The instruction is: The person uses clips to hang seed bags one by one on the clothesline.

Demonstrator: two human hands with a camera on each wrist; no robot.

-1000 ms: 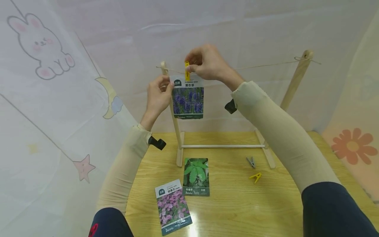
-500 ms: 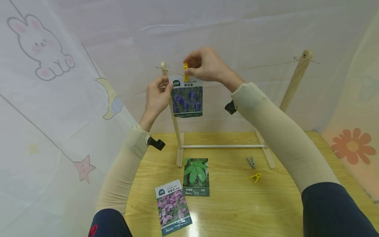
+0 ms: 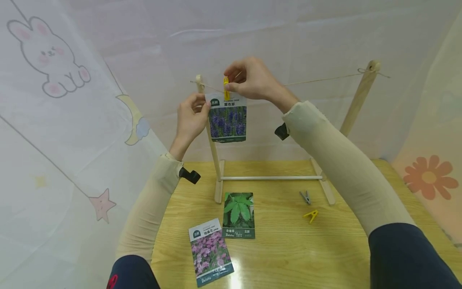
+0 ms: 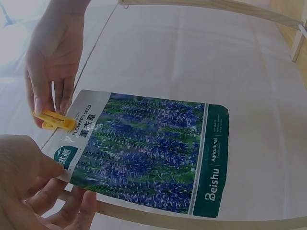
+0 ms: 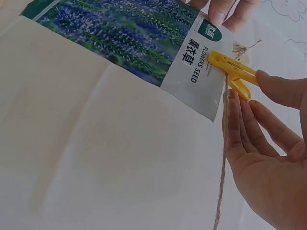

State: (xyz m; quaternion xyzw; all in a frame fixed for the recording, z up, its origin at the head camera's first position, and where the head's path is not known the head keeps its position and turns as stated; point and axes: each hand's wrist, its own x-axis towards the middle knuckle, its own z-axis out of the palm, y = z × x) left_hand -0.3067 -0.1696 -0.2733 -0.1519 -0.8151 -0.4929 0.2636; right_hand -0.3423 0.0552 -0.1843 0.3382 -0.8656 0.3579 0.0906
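My left hand (image 3: 191, 119) pinches the upper left corner of a seed packet (image 3: 229, 122) with purple flower spikes. At its top edge my right hand (image 3: 254, 80) holds a yellow clothespin (image 3: 226, 89) between thumb and fingers. The right wrist view shows the clothespin's tip (image 5: 215, 58) over the packet's white header, beside the twine (image 5: 223, 158). The packet hangs upright just below the line. From the left wrist view, the left thumb lies on the front of the packet (image 4: 144, 153), near its green logo.
The twine runs between two wooden posts (image 3: 359, 98) of a stand. On the table (image 3: 278, 249) lie a green-leaf packet (image 3: 238, 214), a pink-flower packet (image 3: 212, 253), a grey clothespin (image 3: 305, 197) and another yellow clothespin (image 3: 311, 216). Printed cloth (image 3: 144, 48) hangs behind and beside the table.
Both hands, with the packet and clothespin, have shifted very slightly left. The packet's bottom edge sits a little higher. Both grips are unchanged.
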